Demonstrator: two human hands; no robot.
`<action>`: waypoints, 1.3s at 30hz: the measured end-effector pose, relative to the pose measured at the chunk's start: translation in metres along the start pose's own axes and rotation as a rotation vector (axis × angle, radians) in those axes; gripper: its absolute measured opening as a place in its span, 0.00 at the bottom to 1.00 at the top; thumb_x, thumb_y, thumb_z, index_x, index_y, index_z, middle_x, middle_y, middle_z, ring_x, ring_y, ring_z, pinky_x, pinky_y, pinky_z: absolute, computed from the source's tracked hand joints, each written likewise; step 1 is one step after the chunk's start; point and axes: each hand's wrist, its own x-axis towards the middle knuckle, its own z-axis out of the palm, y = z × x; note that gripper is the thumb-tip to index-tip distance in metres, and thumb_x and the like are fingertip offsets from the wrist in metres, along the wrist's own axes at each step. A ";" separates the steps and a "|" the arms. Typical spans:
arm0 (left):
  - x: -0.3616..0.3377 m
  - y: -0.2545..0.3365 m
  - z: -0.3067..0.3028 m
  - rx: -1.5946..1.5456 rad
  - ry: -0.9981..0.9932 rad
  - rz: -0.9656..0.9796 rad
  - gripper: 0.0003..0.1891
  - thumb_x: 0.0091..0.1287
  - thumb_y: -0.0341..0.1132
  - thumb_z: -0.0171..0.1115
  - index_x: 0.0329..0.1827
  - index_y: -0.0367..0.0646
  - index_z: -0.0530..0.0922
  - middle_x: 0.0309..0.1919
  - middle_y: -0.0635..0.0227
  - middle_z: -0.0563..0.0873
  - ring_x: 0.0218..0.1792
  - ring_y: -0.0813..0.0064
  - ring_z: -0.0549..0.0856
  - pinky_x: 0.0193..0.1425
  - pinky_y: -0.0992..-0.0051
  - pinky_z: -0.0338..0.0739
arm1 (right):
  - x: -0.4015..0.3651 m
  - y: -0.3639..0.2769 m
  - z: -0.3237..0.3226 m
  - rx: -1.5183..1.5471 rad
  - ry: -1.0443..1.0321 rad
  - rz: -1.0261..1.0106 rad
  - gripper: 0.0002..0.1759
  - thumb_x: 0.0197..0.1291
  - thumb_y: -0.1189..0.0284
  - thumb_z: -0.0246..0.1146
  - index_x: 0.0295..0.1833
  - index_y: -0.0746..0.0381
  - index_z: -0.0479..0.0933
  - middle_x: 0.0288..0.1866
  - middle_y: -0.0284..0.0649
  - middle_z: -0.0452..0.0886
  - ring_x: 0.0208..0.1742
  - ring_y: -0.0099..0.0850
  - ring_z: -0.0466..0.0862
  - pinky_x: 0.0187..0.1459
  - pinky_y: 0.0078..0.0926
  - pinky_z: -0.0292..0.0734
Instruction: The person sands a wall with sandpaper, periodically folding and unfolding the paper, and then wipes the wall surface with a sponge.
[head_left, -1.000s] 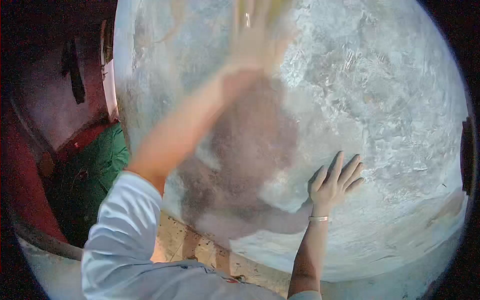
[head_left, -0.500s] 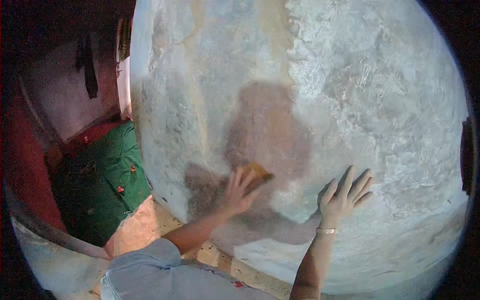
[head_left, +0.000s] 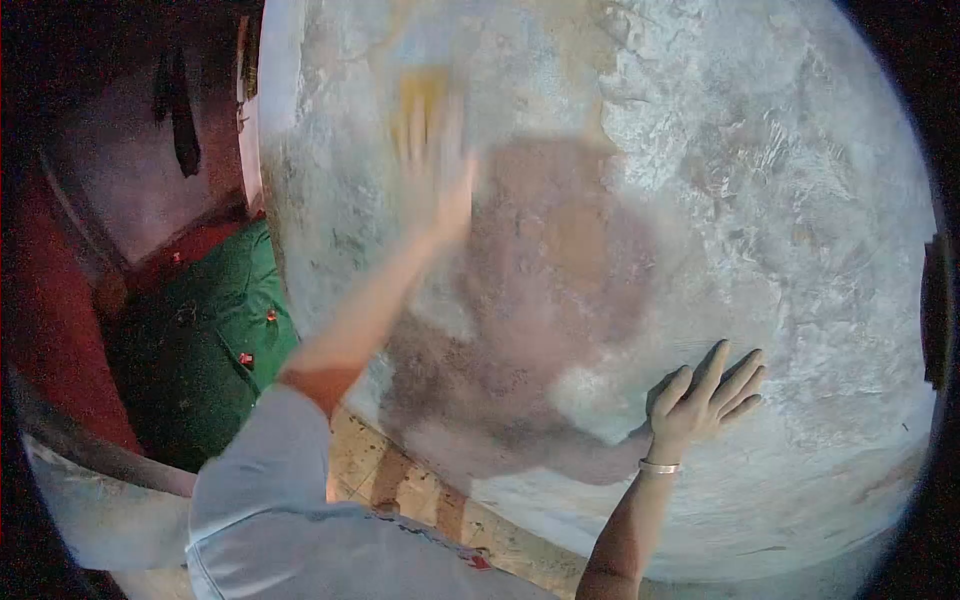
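My left hand (head_left: 435,160), blurred by motion, is high on the patchy grey-white wall (head_left: 700,180). It holds a yellow flat pad (head_left: 422,92) against the surface, with the fingers lying over it; the blur hides the pad's exact kind. My right hand (head_left: 700,395) rests on the lower part of the wall, fingers spread, holding nothing. A light-coloured bangle (head_left: 660,467) circles the right wrist. The shadow of a head and arm falls on the wall between the two hands.
To the left, past the wall's edge, lies a green cloth-like cover (head_left: 215,350) with small red marks. A dark strip-like thing (head_left: 180,115) hangs on the wall behind it. Tiled floor (head_left: 365,455) shows at the wall's foot.
My left hand has moved up and to the left across the wall with the yellow pad. My right hand stays in place on the wall; the view has shifted slightly.
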 end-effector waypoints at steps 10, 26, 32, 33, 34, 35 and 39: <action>-0.058 -0.019 -0.015 0.046 -0.139 -0.192 0.37 0.76 0.35 0.46 0.88 0.37 0.48 0.87 0.45 0.43 0.87 0.41 0.39 0.86 0.38 0.31 | 0.000 0.004 -0.006 0.010 -0.041 -0.032 0.29 0.77 0.56 0.51 0.76 0.57 0.76 0.84 0.59 0.63 0.87 0.55 0.56 0.85 0.56 0.37; -0.295 -0.028 -0.006 -0.178 -0.280 0.075 0.45 0.74 0.38 0.51 0.88 0.37 0.38 0.85 0.35 0.39 0.85 0.31 0.37 0.83 0.29 0.27 | 0.000 0.002 -0.002 0.006 -0.016 -0.026 0.28 0.78 0.56 0.52 0.75 0.56 0.77 0.84 0.58 0.63 0.87 0.53 0.57 0.86 0.53 0.38; 0.148 -0.100 -0.007 0.145 -0.014 0.076 0.30 0.78 0.34 0.47 0.82 0.37 0.61 0.86 0.45 0.50 0.86 0.40 0.47 0.86 0.39 0.44 | 0.000 0.003 -0.001 0.017 0.029 -0.037 0.28 0.78 0.56 0.52 0.74 0.57 0.78 0.83 0.58 0.64 0.87 0.54 0.58 0.86 0.53 0.40; 0.190 -0.107 -0.003 0.109 0.096 0.018 0.31 0.81 0.40 0.44 0.85 0.41 0.57 0.86 0.45 0.51 0.86 0.43 0.47 0.87 0.45 0.41 | -0.001 0.002 -0.002 0.007 0.013 -0.027 0.28 0.78 0.56 0.51 0.74 0.57 0.78 0.83 0.58 0.64 0.86 0.54 0.58 0.86 0.53 0.40; 0.211 -0.111 0.001 0.075 0.205 -0.039 0.33 0.84 0.46 0.42 0.88 0.44 0.52 0.86 0.46 0.52 0.86 0.46 0.47 0.88 0.51 0.38 | -0.002 0.002 -0.002 0.001 -0.002 -0.014 0.28 0.78 0.55 0.51 0.73 0.57 0.78 0.83 0.58 0.64 0.86 0.54 0.58 0.86 0.53 0.41; 0.191 -0.109 0.009 0.125 0.133 0.019 0.32 0.83 0.43 0.42 0.87 0.43 0.54 0.86 0.46 0.51 0.86 0.44 0.47 0.88 0.48 0.40 | -0.003 0.003 -0.001 0.006 0.007 -0.020 0.27 0.78 0.55 0.51 0.73 0.57 0.79 0.83 0.58 0.64 0.86 0.54 0.59 0.86 0.53 0.41; -0.003 0.011 -0.013 0.099 -0.217 -0.010 0.34 0.82 0.39 0.41 0.88 0.39 0.48 0.88 0.48 0.45 0.87 0.45 0.41 0.88 0.45 0.32 | -0.005 0.000 0.001 -0.005 0.009 0.001 0.27 0.78 0.55 0.51 0.72 0.57 0.80 0.83 0.58 0.65 0.86 0.53 0.59 0.86 0.53 0.42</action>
